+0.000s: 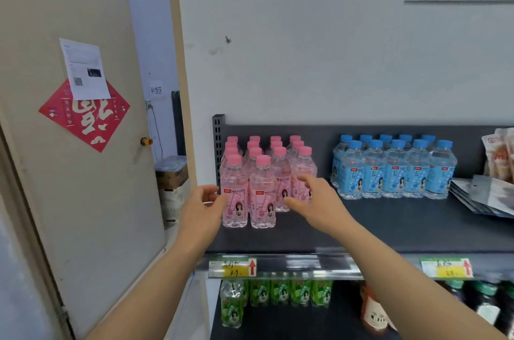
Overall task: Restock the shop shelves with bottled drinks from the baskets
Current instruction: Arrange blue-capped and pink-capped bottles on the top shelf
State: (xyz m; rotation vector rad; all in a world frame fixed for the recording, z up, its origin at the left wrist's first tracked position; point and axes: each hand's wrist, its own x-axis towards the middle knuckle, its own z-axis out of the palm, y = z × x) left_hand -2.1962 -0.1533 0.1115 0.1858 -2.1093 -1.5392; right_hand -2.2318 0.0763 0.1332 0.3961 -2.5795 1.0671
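Head view. Likely step: squaring up pink bottles [261, 181], stood in rows at left end of shelf [389, 225], well apart from blue bottles [395, 170] further right. Left hand [205, 203] loosely curled, empty, just beside front-left bottle. Right hand [314, 200] with fingers spread, empty, in front of the block's right side. Nothing grasped. No baskets in view. Next, probably: nudge rows together or fetch more stock. Calls for light, low pushes, since the front bottles look easy to tip.

Both hands [261, 206] reaching, fingers loose, around pink bottles [261, 181], dark shelf [389, 228]
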